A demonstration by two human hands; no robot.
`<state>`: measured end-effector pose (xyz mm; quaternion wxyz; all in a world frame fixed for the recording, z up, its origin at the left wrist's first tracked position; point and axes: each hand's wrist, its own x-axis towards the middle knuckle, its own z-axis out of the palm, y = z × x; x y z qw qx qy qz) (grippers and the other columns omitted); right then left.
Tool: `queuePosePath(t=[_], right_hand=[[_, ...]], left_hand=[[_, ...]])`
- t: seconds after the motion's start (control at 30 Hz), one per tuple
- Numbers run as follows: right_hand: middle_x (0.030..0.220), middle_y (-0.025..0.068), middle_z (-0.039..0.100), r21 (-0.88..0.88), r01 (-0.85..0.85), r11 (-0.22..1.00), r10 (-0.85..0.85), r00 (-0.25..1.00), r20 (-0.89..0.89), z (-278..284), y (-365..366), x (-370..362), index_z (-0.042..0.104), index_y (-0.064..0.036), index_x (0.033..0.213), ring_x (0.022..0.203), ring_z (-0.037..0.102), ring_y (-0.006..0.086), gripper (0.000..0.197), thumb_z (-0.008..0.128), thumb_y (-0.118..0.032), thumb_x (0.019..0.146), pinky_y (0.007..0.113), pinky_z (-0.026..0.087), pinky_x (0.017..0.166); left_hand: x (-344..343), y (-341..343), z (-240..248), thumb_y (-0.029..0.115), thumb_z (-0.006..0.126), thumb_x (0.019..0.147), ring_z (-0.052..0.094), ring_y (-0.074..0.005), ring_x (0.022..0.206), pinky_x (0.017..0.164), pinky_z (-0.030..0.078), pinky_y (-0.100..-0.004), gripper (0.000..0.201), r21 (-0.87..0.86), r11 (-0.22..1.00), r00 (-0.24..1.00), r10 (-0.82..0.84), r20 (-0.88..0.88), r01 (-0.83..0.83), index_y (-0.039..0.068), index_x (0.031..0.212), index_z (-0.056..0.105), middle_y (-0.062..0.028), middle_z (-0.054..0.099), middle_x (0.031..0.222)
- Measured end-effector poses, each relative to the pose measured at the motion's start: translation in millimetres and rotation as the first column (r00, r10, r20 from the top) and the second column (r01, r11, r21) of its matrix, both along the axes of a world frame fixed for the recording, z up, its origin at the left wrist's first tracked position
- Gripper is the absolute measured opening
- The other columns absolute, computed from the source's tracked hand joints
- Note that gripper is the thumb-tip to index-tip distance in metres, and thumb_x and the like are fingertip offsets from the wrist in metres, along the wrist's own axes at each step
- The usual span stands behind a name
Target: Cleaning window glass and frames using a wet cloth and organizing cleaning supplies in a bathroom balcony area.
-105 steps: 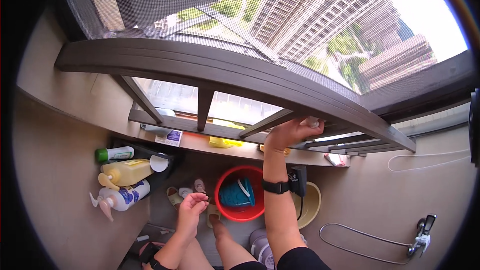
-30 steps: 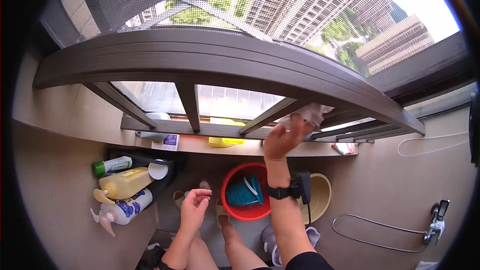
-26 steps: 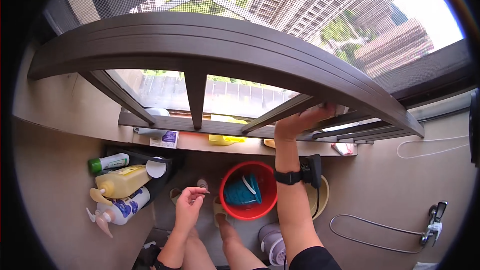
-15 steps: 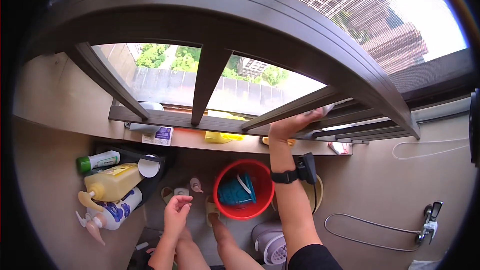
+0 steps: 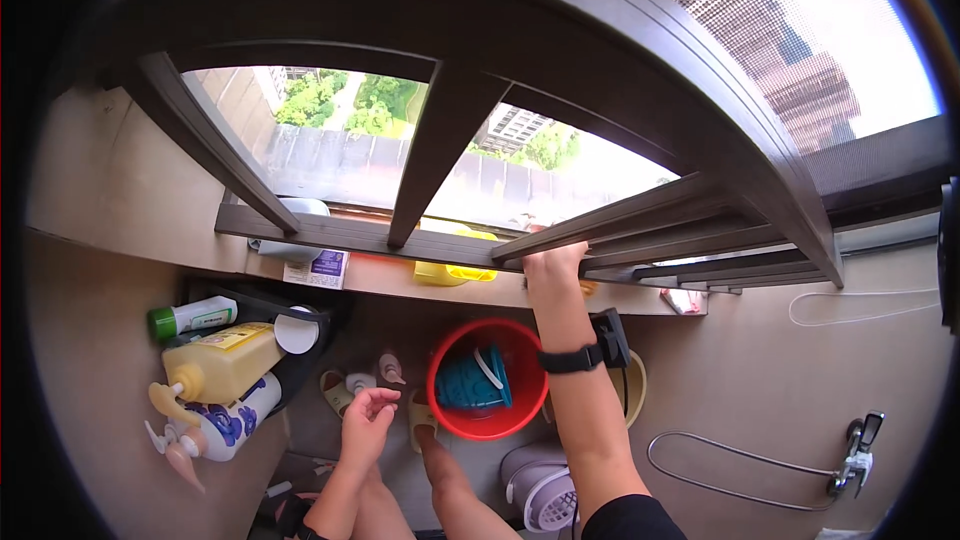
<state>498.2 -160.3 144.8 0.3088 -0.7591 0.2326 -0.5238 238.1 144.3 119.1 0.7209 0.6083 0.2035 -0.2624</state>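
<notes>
My right hand (image 5: 556, 262) reaches up to the lower rail of a dark brown window frame (image 5: 360, 235), at one of its slanted bars. The bar hides most of the fingers. A small pale patch (image 5: 527, 222) shows through the glass just beyond them; I cannot make out what it is. A black strap with a small device (image 5: 612, 338) is around my right wrist. Low in front of my legs hangs my left hand (image 5: 368, 425), its fingers loosely bent and apart, holding nothing. A yellow container (image 5: 455, 272) stands on the ledge left of my right hand.
Below stands a red bucket (image 5: 440, 380) with a teal bucket (image 5: 470, 382) inside. A grey-lilac basket bucket (image 5: 520, 465) is nearer. Pump bottles (image 5: 235, 360) fill a rack at left. A shower hose (image 5: 700, 485) hangs from a wall tap (image 5: 855, 460) at right.
My right hand has moved left and slightly down along the window, from the right-hand bars to the middle one. The window frame appears shifted in view. My left hand has barely moved.
</notes>
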Motion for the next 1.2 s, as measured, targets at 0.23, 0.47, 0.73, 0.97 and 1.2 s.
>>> queuePosePath(t=[0.23, 0.47, 0.73, 0.97, 1.2], right_hand=[[0.108, 0.0229, 0.052, -0.400, -0.194, 0.896, 0.122, 0.972, -0.200, 76.2, 14.1, -71.2, 0.050, 0.0023, 0.114, 0.115, 0.044, 0.0372, 0.035, 0.052, -0.007, 0.080, 0.041, 0.035, 0.099], [0.122, 0.0046, 0.054, -0.603, -0.725, 0.333, 0.111, 0.665, -0.739, 30.9, -17.5, -73.3, 0.055, -0.0164, 0.119, 0.127, 0.040, 0.0290, 0.040, 0.053, -0.018, 0.079, 0.061, 0.019, 0.103], [0.118, 0.0158, 0.053, 0.009, -0.660, 0.752, 0.650, 0.738, -0.181, 24.2, -20.0, -26.2, 0.058, -0.0121, 0.111, 0.116, 0.046, 0.0339, 0.040, 0.068, -0.021, 0.074, 0.063, 0.023, 0.102], [0.131, -0.0076, 0.049, -0.519, -0.849, 0.105, 0.133, 0.529, -0.838, 57.7, -10.3, -56.7, 0.061, -0.0149, 0.110, 0.128, 0.039, 0.0115, 0.029, 0.048, -0.014, 0.084, 0.036, 0.029, 0.108], [0.090, 0.0089, 0.062, -0.609, -0.744, 0.275, 0.046, 0.643, -0.764, 55.3, -29.2, -96.4, 0.064, -0.0056, 0.096, 0.090, 0.056, 0.0262, 0.023, 0.054, -0.008, 0.075, 0.034, 0.046, 0.082]], left_hand=[[8.9, -20.2, 2.7, -0.005, 0.051, 0.083, 0.058, -0.0129, 0.094, 0.086, 0.047, -0.0263, 0.019, -0.027, 0.996, 0.995, -0.081, 0.049, 0.083, 0.001, 0.100, 0.056, -0.0074, 0.062, 0.103], [14.3, -32.8, 0.6, -0.002, 0.052, 0.085, 0.058, -0.0095, 0.089, 0.081, 0.046, -0.0238, 0.019, -0.036, 0.998, 0.996, -0.053, 0.077, 0.055, 0.001, 0.103, 0.058, -0.0046, 0.062, 0.100], [7.0, -34.8, -13.8, -0.002, 0.052, 0.086, 0.058, -0.0094, 0.089, 0.081, 0.046, -0.0234, 0.018, -0.006, 0.998, 0.995, -0.060, 0.078, 0.061, 0.001, 0.102, 0.058, -0.0043, 0.062, 0.098], [11.6, -43.1, 6.7, -0.004, 0.052, 0.084, 0.058, -0.0130, 0.094, 0.088, 0.046, -0.0268, 0.019, -0.073, 0.996, 0.996, -0.050, 0.068, 0.055, 0.000, 0.102, 0.056, -0.0078, 0.061, 0.103], [-8.4, -4.8, -6.4, -0.004, 0.052, 0.085, 0.058, -0.0122, 0.094, 0.087, 0.046, -0.0256, 0.018, -0.015, 0.999, 0.996, 0.033, 0.084, -0.031, 0.000, 0.102, 0.056, -0.0073, 0.062, 0.103]])
